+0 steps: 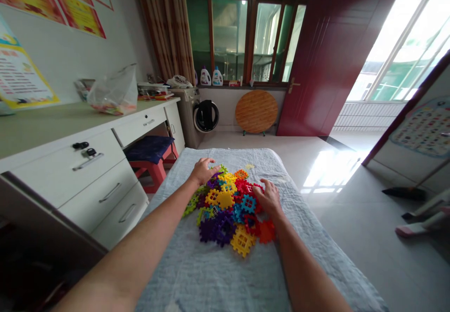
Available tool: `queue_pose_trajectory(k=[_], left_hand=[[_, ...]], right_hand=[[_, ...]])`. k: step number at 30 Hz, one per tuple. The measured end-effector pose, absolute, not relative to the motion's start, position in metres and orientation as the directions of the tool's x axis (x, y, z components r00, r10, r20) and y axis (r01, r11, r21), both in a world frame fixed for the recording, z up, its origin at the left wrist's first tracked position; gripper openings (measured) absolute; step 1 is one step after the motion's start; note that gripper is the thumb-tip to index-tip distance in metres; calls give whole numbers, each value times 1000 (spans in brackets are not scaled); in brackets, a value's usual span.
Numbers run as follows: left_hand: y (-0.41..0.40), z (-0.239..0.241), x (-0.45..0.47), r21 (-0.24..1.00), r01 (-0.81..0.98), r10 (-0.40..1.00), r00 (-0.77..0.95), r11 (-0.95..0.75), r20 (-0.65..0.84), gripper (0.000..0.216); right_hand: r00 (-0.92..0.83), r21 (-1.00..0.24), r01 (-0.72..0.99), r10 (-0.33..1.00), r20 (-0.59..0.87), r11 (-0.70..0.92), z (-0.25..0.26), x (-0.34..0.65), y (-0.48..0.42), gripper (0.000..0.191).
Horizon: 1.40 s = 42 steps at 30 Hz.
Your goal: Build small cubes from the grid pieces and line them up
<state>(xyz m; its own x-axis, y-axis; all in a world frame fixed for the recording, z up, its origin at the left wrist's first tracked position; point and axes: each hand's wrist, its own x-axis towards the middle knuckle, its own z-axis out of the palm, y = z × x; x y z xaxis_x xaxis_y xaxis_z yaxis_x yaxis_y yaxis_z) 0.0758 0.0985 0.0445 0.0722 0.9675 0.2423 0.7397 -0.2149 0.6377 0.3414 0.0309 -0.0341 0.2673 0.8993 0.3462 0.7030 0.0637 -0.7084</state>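
Note:
A heap of plastic interlocking building tiles [225, 199] in yellow, purple, red, blue, orange and lime green lies on a cloth-covered table [211, 279]. At the heap's far left edge is my left hand [203, 171], fingers apart and stretched over the green and purple tiles. Along the right side my right hand [270, 197] rests against red tiles, its fingers spread. Neither hand grips a tile that I can see. A yellow tile [242, 240] and a dark purple tile [209, 230] sit at the near edge of the heap.
To the left is a white desk [87, 119] with a plastic bag [117, 91] on it. A red stool [153, 157] stands beside the desk. A washing machine [188, 115] and a round wooden board [256, 111] are at the back. At far right are a broom [404, 193] and someone's foot [408, 231].

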Motion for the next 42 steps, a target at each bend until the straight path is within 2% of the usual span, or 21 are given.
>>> queue_pose_trajectory(k=[4,11,16,20,24,28,31,37,39,42], left_hand=[[117,30,75,687,718,993,52,-108,101,57],[112,15,89,771,632,972,220,-76,-84,74],[103,18,99,810,579,923,355,-94,-147,73],[94,28,108,852,519,875,440,-65,-201,68],[88,40,117,935,353,818,531,26,-223,61],[83,49,121,977,174,786,583,123,-203,50],[78,56,114,982,106,788,587,157,-189,44],[69,65,78,981,188,837,528,49,-143,41],[65,63,65,964,264,858,496,0,-136,40],[60,55,49,914,403,885,439,-40,-155,42]], right_hand=[[192,-622,782,940,284,28,-34,340,28,60],[-26,-599,794,990,136,103,-16,332,13,92],[-163,-639,731,971,176,239,-11,324,7,106],[-209,-711,587,921,328,387,-18,322,11,102],[-139,-758,477,890,434,444,-15,320,13,87],[-78,-811,387,892,445,439,-2,315,8,73],[-23,-854,341,912,410,392,6,312,4,65],[12,-869,306,912,411,388,13,305,-2,57],[-41,-857,313,908,418,409,15,302,-5,55],[-191,-836,304,889,416,457,20,301,-11,42]])
